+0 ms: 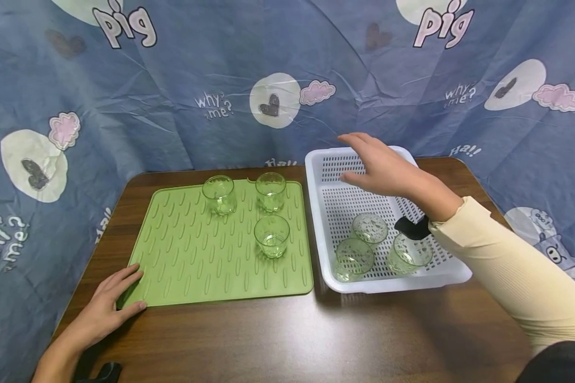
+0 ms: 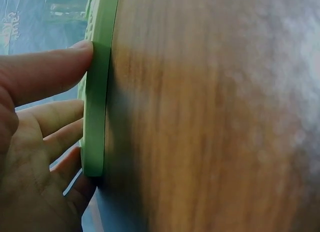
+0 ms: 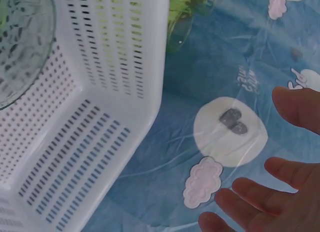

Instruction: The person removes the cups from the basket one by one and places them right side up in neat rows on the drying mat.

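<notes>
My right hand (image 1: 380, 165) is held over the back of a white plastic basket (image 1: 318, 223), fingers spread and holding nothing; the right wrist view also shows the hand (image 3: 270, 197) with nothing between thumb and fingers. Inside the basket are a front-left glass (image 1: 354, 259), a back glass (image 1: 370, 229) and a right glass (image 1: 409, 255), partly behind the wrist strap. At the near left corner of a green drying mat (image 1: 187, 250), my left hand (image 1: 106, 306) rests with its thumb and fingertips at the edge. In the left wrist view, the thumb (image 2: 55, 72) touches the mat's side.
Three clear glasses stand upright on the mat: one at the back middle (image 1: 219, 196), one at the back right (image 1: 271, 192) and one nearer the front (image 1: 272, 236). The brown wooden table (image 1: 287, 340) ends at a blue printed curtain (image 1: 172, 106) behind and at the sides.
</notes>
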`<state>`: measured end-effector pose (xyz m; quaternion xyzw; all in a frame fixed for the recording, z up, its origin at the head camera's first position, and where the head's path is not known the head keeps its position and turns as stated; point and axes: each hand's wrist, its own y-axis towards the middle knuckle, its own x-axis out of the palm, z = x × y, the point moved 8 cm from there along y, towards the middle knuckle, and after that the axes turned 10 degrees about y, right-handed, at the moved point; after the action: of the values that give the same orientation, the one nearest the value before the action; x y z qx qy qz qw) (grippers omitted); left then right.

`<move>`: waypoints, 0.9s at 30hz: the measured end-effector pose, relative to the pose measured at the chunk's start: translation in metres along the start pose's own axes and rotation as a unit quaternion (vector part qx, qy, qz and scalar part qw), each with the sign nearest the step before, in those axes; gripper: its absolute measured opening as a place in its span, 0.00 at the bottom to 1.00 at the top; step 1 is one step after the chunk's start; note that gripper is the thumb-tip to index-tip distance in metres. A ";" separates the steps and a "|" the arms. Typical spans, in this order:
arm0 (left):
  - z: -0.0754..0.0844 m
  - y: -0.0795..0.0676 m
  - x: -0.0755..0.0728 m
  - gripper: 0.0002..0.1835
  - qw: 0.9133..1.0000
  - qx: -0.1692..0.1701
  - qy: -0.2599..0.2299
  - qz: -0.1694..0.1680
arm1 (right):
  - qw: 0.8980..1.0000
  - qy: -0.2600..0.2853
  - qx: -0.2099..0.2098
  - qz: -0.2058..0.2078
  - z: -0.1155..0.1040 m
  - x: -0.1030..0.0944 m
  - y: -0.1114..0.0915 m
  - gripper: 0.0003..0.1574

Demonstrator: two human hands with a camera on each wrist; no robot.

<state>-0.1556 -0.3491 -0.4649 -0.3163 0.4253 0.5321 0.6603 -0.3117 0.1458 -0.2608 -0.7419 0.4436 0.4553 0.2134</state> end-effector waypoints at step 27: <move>-0.002 0.000 0.002 0.38 1.000 -0.007 -0.008 -0.004 | 0.996 0.035 -0.043 -0.071 0.034 0.036 -0.038 0.21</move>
<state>-0.1559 -0.3497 -0.4676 -0.3183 0.4155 0.5349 0.6633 -0.2894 0.1736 -0.3119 -0.7956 0.3768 0.4315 0.1972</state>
